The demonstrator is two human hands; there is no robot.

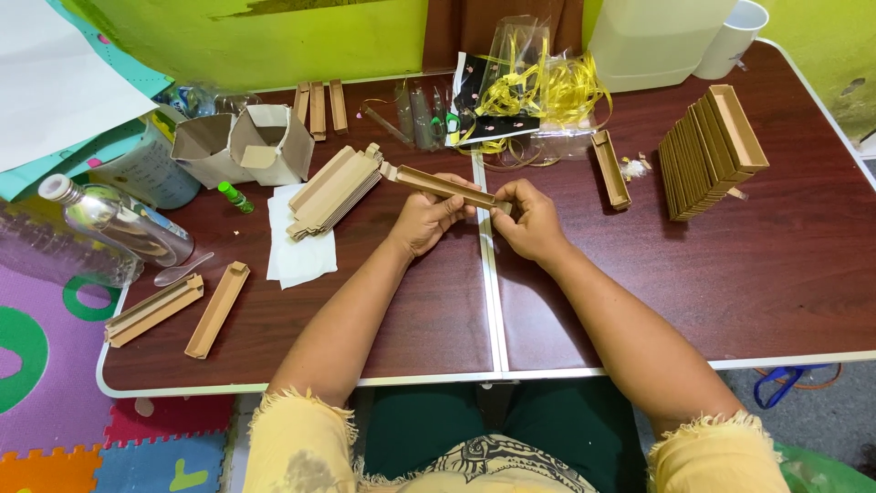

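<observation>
Head view shows a dark red table with a row of finished trays and flat blanks. Above its middle seam, left hand and right hand both pinch a long cardboard strip box, closed around it. It looks light, thin and easily creased; best held along the folded edges.

Matt brown cardboard strip, glossy dark wood-look table, clear plastic bottle, white paper napkin
</observation>
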